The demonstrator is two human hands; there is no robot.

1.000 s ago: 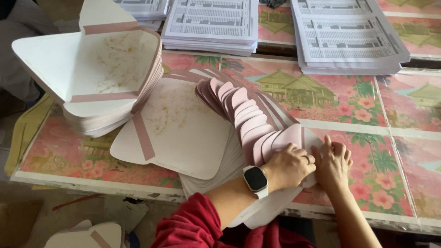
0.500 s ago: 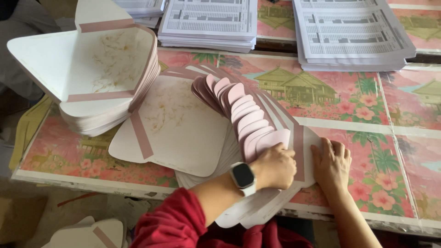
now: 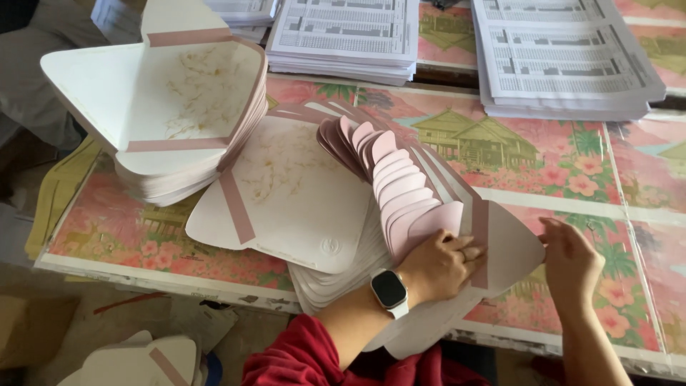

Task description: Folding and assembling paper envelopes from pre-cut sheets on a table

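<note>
Table (image 3: 572,193), floral cover. Fanned stack of unfolded envelopes (image 3: 286,186) lies at its near edge, pink side flaps (image 3: 400,186) standing in a row. Left hand (image 3: 439,266), fingers curled, presses the nearest flap down; right hand (image 3: 572,261), fingers spread, holds the pointed flap's edge. Step judged: folding flaps one by one. Next calls for creasing flat, then taking the following flap. Wristwatch (image 3: 390,289) on left wrist.

A fanned stack of envelope blanks (image 3: 400,193) lay mid-worktop (image 3: 557,179). Left of it sat a taller pile of blanks (image 3: 171,121); behind it, two stacks of printed sheets (image 3: 343,36). Both hands (image 3: 443,264) rested on its near right end.
</note>
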